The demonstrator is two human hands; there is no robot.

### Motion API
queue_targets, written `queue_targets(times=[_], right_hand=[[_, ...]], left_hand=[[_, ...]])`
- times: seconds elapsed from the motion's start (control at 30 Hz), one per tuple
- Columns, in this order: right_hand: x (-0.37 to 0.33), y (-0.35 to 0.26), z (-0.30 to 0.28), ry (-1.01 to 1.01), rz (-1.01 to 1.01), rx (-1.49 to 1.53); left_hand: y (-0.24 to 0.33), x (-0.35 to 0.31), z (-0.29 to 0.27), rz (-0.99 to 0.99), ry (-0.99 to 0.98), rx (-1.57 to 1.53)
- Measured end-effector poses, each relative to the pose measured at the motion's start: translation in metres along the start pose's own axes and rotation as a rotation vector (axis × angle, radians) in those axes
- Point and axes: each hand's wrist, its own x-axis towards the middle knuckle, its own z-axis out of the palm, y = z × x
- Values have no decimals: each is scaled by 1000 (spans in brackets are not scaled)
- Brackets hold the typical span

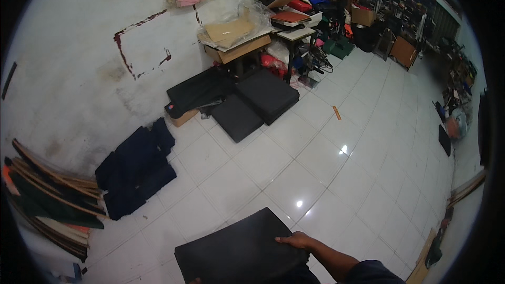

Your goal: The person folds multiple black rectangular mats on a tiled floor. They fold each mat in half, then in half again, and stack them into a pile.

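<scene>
A black rectangular panel (239,250) spans the bottom of the view, flat-faced and slightly tilted. My right hand (295,240) grips its right edge, thumb on top and the other fingers out of sight beneath. Of my left hand (195,281), only a bit of a digit shows at the panel's near left edge; the rest is cut off by the lower rim. Farther ahead on the floor lie a stack of similar black panels (268,92) and a smaller black panel (236,118) beside it.
Dark blue fabric pieces (137,171) lie on the white tiled floor (368,179) at left, beside bundled fabric rolls (58,200). A dark folded cloth (197,92) rests by the wall. Beyond are a cardboard-topped table (236,42), an orange strip (336,112) and heaped goods (368,0).
</scene>
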Motion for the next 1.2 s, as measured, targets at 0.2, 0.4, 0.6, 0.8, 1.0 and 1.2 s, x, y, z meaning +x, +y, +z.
queue_targets(times=[0.2,0.4,0.6,0.8,1.0,1.2], right_hand=[[57,-144,-88,87,-47,184],[134,-291,-214,132,-45,52],[206,-445,-329,126,112,-171],[262,-557,-400,133,1,-324],[371,-657,-468,119,8,-712],[500,-792,-484,-54,31,-1098]], left_hand=[[199,119,33,84,-5,7],[350,192,114,96,-25,-87],[438,282,190,-93,-24,-242],[499,336,255,-118,-23,-459],[521,384,349,-228,102,-652],[533,441,506,-246,292,-1078]])
